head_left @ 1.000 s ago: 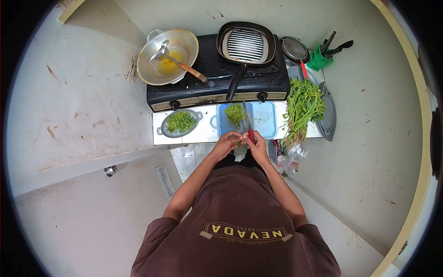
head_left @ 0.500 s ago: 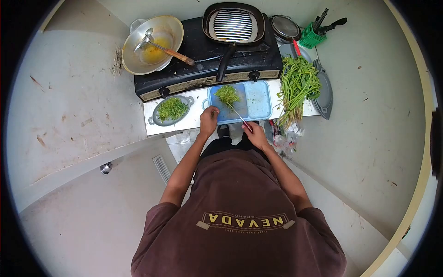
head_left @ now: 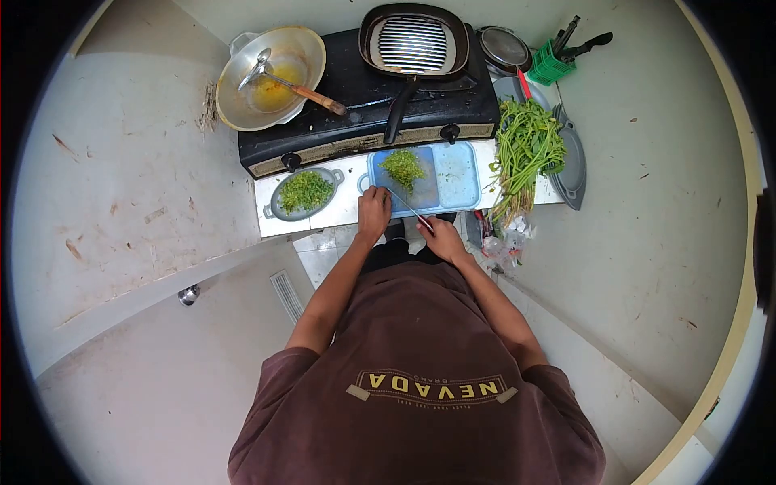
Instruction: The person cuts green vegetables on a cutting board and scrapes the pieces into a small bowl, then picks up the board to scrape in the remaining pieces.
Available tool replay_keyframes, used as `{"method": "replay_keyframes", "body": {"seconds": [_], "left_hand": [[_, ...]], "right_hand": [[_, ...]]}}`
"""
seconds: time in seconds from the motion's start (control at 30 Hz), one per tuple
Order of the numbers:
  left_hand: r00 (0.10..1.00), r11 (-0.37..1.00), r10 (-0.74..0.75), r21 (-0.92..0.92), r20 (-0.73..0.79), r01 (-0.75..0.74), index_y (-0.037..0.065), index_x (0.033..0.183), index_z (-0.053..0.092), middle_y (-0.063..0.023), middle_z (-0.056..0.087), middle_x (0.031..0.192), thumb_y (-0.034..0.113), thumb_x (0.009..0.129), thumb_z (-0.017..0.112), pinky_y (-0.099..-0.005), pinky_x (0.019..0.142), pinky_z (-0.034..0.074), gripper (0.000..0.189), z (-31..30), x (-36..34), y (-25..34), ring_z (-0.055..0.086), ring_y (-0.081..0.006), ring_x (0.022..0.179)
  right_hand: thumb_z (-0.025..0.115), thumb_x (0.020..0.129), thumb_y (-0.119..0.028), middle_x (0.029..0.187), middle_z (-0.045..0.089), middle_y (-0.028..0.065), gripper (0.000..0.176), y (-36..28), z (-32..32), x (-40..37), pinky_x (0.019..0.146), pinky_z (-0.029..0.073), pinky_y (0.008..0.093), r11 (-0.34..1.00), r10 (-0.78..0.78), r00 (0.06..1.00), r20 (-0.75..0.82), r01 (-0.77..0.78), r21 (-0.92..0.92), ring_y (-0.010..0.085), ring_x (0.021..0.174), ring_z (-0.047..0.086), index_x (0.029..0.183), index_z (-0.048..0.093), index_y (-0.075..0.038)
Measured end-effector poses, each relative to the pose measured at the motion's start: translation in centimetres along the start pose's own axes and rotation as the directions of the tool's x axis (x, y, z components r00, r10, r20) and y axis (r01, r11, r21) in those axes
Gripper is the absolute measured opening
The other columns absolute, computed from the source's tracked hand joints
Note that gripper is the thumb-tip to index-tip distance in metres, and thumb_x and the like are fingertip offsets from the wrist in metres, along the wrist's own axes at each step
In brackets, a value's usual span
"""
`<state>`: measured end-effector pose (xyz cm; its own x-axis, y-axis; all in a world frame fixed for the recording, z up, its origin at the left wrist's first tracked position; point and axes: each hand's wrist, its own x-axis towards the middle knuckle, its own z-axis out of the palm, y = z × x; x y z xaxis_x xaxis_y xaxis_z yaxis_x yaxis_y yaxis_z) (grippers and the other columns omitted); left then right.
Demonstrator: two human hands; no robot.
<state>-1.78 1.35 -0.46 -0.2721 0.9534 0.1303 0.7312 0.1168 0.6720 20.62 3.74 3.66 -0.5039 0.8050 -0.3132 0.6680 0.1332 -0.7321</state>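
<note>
My right hand (head_left: 443, 241) grips the dark red handle of a knife (head_left: 408, 208). Its thin blade slants up and left across the blue cutting board (head_left: 457, 197), with the tip close to the fingers of my left hand (head_left: 374, 213). Those fingers are curled together at the board's left edge; whether they touch the blade or pinch anything is too small to tell. A heap of chopped green herbs (head_left: 402, 168) lies on the board's darker left section, just beyond the blade. More chopped greens (head_left: 305, 191) fill a grey oval dish (head_left: 277, 212) left of my left hand.
Behind the board stands a black stove (head_left: 339, 66) bearing a wok (head_left: 234, 105) with a ladle (head_left: 305, 91) and a grill pan (head_left: 462, 50). To the right are long-stemmed leafy greens (head_left: 525, 149), grey plates (head_left: 574, 162) and a green basket (head_left: 551, 66) of knives.
The knife tip has moved left, off the herb heap and toward my left fingers. My right hand has shifted slightly left and down. The view has moved slightly.
</note>
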Motion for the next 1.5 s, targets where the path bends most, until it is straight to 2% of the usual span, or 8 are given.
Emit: {"method": "replay_keyframes", "body": {"seconds": [0.27,0.37,0.57,0.87,0.9,1.1,1.2,1.5], "left_hand": [[0.999,0.997,-0.042,-0.067,-0.031,0.039,0.003,0.098,0.066,-0.0171,0.065,0.096,0.004,0.090,0.067,-0.0497,0.082,0.048,0.009,0.5,0.0,-0.5,0.063,-0.0389,0.094],[1.000,0.998,0.005,-0.056,-0.010,-0.005,0.002,0.098,0.066,-0.0173,0.064,0.096,0.004,0.090,0.066,-0.0492,0.082,0.048,0.008,0.2,0.1,-0.3,0.063,-0.0388,0.094],[1.000,0.999,0.026,-0.020,0.004,-0.026,0.001,0.096,0.065,-0.0168,0.062,0.096,0.004,0.090,0.066,-0.0486,0.084,0.047,0.007,0.2,0.1,-0.1,0.061,-0.0381,0.096],[0.997,0.997,0.069,-0.025,-0.016,-0.069,0.001,0.095,0.065,-0.0172,0.062,0.096,0.003,0.089,0.067,-0.0484,0.082,0.048,0.007,0.3,0.0,-0.3,0.061,-0.0388,0.093],[0.997,0.997,0.078,-0.024,-0.022,-0.078,0.001,0.095,0.065,-0.0173,0.062,0.096,0.003,0.088,0.067,-0.0484,0.082,0.048,0.007,0.3,0.0,-0.3,0.061,-0.0389,0.093],[0.997,0.997,0.045,-0.056,-0.066,-0.049,-0.002,0.094,0.066,-0.0197,0.061,0.092,0.001,0.089,0.067,-0.0504,0.079,0.048,0.006,0.4,-0.3,-0.3,0.061,-0.0415,0.090],[0.996,0.994,0.034,-0.100,-0.080,-0.042,-0.003,0.093,0.067,-0.0204,0.061,0.090,0.002,0.090,0.067,-0.0506,0.079,0.049,0.006,0.4,-0.3,-0.4,0.061,-0.0424,0.088],[0.995,0.983,-0.036,-0.180,-0.096,0.019,-0.002,0.094,0.070,-0.0204,0.062,0.089,0.003,0.093,0.068,-0.0489,0.075,0.051,0.005,0.0,-0.3,-0.2,0.063,-0.0423,0.084]], "right_hand": [[0.061,0.104,-0.034,0.084,0.070,0.0297,0.038,-0.4,0.3,0.3,0.075,0.053,0.0558,0.999,-0.007,1.000,0.002,0.007,-0.041,0.0485,0.085,0.069,0.103,0.066,0.003],[0.060,0.104,-0.035,0.083,0.069,0.0300,0.038,-0.5,0.4,0.2,0.074,0.053,0.0571,0.999,0.000,1.000,-0.002,0.000,-0.054,0.0496,0.083,0.069,0.102,0.065,0.003],[0.056,0.104,-0.040,0.082,0.070,0.0312,0.044,-1.0,0.8,0.0,0.075,0.056,0.0600,0.989,0.015,0.999,0.033,-0.010,-0.150,0.0518,0.082,0.069,0.104,0.062,0.003],[0.047,0.106,-0.042,0.084,0.072,0.0264,0.050,-1.2,2.6,1.1,0.076,0.059,0.0569,0.921,0.010,0.989,0.150,0.050,-0.387,0.0479,0.081,0.072,0.103,0.067,0.003],[0.049,0.106,-0.040,0.089,0.073,0.0251,0.049,-1.5,2.9,1.7,0.079,0.058,0.0557,0.922,0.019,0.986,0.163,0.046,-0.385,0.0459,0.084,0.073,0.098,0.069,0.004],[0.046,0.107,-0.036,0.083,0.072,0.0272,0.047,-1.5,3.4,3.6,0.074,0.058,0.0557,0.930,-0.092,0.988,0.120,0.128,-0.345,0.0449,0.079,0.073,0.098,0.068,0.005],[0.050,0.105,-0.037,0.093,0.073,0.0275,0.045,-1.1,2.3,2.2,0.083,0.057,0.0558,0.923,-0.014,0.983,0.181,0.083,-0.376,0.0437,0.090,0.073,0.101,0.071,0.003],[0.047,0.106,-0.041,0.093,0.073,0.0275,0.052,-1.7,1.4,1.5,0.083,0.056,0.0572,0.938,-0.016,0.980,0.198,0.083,-0.337,0.0454,0.090,0.072,0.103,0.070,0.005]]}}
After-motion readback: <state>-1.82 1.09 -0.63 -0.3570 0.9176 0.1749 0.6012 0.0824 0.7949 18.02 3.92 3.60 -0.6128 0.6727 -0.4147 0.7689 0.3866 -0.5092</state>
